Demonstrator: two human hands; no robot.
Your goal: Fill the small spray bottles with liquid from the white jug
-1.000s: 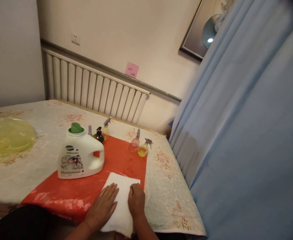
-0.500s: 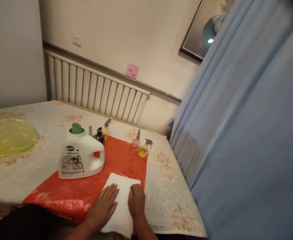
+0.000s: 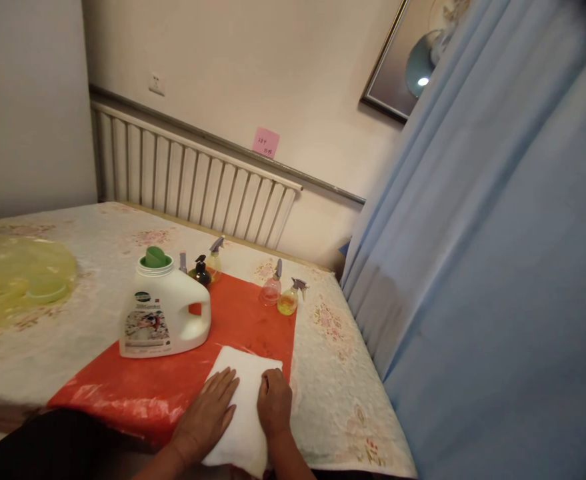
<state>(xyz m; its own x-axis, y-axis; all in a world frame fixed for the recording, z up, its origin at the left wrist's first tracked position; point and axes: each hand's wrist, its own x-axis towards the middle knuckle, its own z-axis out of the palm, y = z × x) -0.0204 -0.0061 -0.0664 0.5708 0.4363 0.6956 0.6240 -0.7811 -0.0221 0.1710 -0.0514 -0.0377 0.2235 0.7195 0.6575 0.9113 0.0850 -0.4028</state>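
A folded white cloth lies near the front edge, partly on the red plastic sheet. My left hand rests flat on its left side, fingers stretched out. At the cloth's right edge, my right hand is curled into a fist; whether any cloth is inside it is hidden. Left of the hands stands a large white detergent jug, with a green cap sitting in its mouth.
Behind the jug are a dark pump bottle and a clear spray bottle. A pink spray bottle and a yellow one stand farther right. A yellow translucent basin is at left; a blue curtain hangs at right.
The whole view has shifted very slightly. Both hands keep their place on the white cloth, and nothing else has visibly moved.
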